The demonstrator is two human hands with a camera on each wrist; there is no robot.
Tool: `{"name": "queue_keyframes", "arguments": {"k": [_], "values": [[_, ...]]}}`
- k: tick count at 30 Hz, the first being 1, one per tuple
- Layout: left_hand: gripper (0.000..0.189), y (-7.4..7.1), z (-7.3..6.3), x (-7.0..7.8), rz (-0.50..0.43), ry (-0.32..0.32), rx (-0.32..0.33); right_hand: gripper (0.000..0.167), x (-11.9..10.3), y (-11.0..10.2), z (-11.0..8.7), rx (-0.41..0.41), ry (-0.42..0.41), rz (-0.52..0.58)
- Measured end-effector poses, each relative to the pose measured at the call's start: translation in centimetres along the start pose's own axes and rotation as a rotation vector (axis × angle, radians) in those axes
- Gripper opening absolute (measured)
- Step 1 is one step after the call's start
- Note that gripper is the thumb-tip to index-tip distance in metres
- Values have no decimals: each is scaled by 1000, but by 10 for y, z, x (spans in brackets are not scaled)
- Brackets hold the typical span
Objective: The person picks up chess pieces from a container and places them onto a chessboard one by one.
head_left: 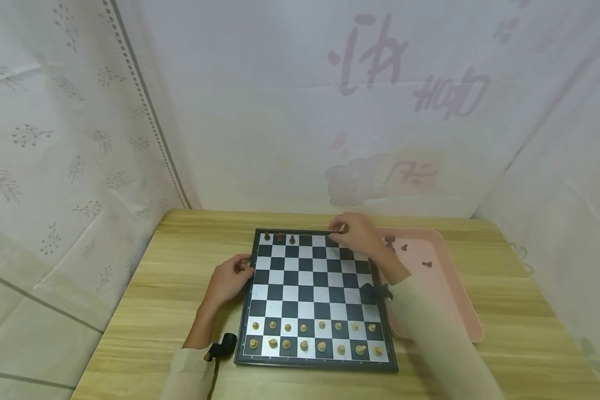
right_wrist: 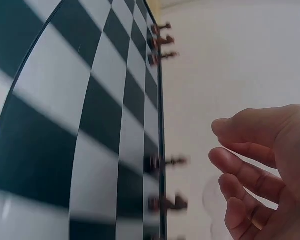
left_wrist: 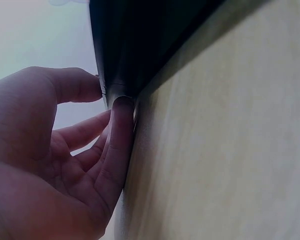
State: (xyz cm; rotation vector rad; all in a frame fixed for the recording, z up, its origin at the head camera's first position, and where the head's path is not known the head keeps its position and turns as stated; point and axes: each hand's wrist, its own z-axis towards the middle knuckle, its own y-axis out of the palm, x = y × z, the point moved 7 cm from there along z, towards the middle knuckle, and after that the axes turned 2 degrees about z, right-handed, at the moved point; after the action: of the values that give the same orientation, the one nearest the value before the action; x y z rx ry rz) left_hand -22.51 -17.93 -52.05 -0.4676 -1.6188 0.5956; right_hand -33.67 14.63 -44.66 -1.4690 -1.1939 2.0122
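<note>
Fingers (right_wrist: 247, 172) loosely bent and grasping nothing, a gap between them and the thumb, my right hand (head_left: 357, 234) hovers at the far right part of the chessboard (head_left: 305, 278). Closest to it in the right wrist view are a dark bishop (right_wrist: 162, 161) and a dark knight (right_wrist: 166, 203), upright on the back row, near my fingertips but apart from them. Another dark piece (right_wrist: 164, 238) beyond the knight is cut off by the bottom of that view, too little of it showing to identify; in the head view, my hand covers this end of the row. Farther left, past a gap, stand three reddish-brown pieces (head_left: 292, 239), small and softly blurred, by outline a rook, a knight and a bishop.

My left hand (head_left: 229, 276) grips the board's left edge between bent thumb and fingers, the board's side falling into deep shadow in the left wrist view. Black-framed and checkered dark and white, the board bears two rows at its near side: pale pawns (head_left: 303, 328) and, behind them, pale back-row pieces (head_left: 304, 345). Right of the board, a pink tray (head_left: 442, 294), partly hidden by my right forearm and sleeve (head_left: 430, 333), holds several loose dark pieces (head_left: 427, 264), some bunched too closely to tell apart. Board and tray rest on a wood-grain table (head_left: 520, 311).
</note>
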Motion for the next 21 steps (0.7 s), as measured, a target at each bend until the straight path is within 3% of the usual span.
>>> {"name": "queue_keyframes", "arguments": {"k": [11, 15, 18, 21], "values": [[44, 0, 0, 1, 9, 27, 20, 33, 79, -49, -50, 158, 121, 137], [45, 1, 0, 1, 12, 21, 16, 39, 103, -62, -73, 210, 201, 11], [44, 1, 0, 0, 14, 26, 19, 34, 118, -70, -86, 242, 231, -75], [44, 1, 0, 0, 11, 25, 19, 27, 128, -73, -92, 253, 194, -11]]}}
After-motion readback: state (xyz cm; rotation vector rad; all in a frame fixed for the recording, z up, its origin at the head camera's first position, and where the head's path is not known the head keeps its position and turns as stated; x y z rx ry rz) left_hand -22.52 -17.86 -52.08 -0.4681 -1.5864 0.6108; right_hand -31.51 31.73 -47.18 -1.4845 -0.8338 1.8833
